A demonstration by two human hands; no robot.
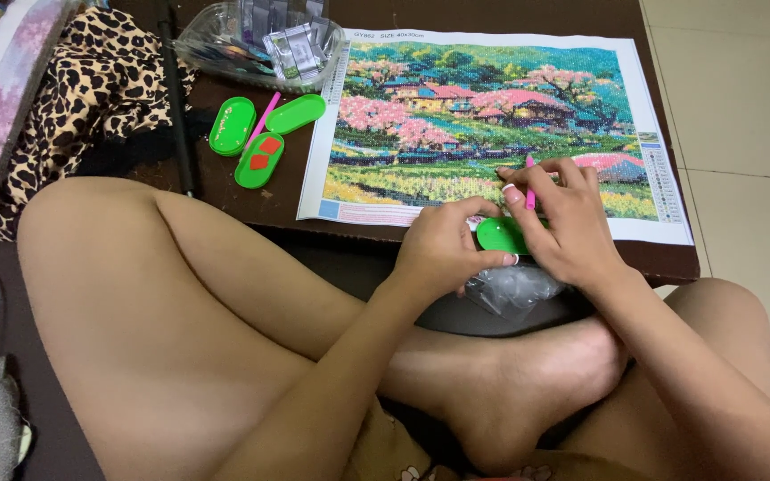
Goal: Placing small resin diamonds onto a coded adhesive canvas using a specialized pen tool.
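Centre frame, at worktop (251, 209) edge: my left hand (443, 249) fingers pinch small green oval plastic tray (501, 236); right hand (563, 223) fingers grip thin pink pen (529, 191) over colourful landscape bead canvas (492, 116). Loading pen tip; next calls for steady placement.

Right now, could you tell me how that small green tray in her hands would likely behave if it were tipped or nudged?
The green tray looks like thin moulded plastic, so probably stiff and very light. The left hand pinches it by the edge, suggesting little weight. It is shallow, so anything loose in it would likely spill when tilted. The right hand holds a pink pen over it.
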